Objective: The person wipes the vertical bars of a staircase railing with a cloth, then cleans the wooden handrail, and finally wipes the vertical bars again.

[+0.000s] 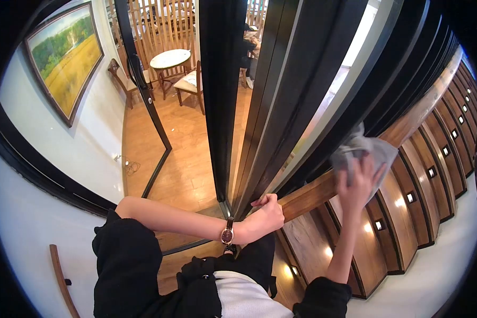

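Note:
A grey cloth [379,153] lies bunched over the wooden handrail [312,195] of the staircase. My right hand [356,183] presses and grips it there, its fingers slightly blurred. Lower down, by the handrail's near end, my left hand [264,216] is closed, with fingers curled against the foot of the dark metal frame [273,143]. Whatever may be inside that hand is hidden. A wristwatch [227,233] with a dark strap sits on my left wrist.
Wooden stairs [376,246] with small step lights run along the right. Beyond the open glass door [167,151] stand a round table [170,59] and chairs [190,84]. Farther back, a person [249,53] is partly visible. A framed painting [66,58] hangs at left.

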{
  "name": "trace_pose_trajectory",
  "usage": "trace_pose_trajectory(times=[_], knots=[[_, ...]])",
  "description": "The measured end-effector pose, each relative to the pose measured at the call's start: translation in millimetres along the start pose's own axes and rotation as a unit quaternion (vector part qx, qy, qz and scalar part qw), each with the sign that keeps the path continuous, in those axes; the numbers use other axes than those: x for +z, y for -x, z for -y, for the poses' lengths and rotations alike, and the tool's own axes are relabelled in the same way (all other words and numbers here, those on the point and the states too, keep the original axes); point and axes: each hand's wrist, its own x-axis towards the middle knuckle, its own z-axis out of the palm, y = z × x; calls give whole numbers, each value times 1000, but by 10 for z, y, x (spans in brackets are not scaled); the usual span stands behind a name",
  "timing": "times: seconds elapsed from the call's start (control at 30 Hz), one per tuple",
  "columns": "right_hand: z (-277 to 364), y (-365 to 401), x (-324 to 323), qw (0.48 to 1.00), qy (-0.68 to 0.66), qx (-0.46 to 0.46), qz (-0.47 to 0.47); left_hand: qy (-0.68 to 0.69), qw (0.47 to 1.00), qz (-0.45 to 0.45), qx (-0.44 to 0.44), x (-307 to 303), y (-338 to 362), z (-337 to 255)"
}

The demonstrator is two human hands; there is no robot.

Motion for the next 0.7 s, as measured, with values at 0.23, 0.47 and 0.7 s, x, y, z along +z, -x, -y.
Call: trace_pose_trajectory(times=[0.23,0.47,0.7], knots=[[385,310,-137,989,-43,-80,117,8,1000,7,-6,-21,-5,6],[-967,-374,52,993,-101,36,-44,2,999,20,-28,-87,16,-8],[4,39,-38,999,-1,20,32,239,963,-124,-22,-583,180,369]])
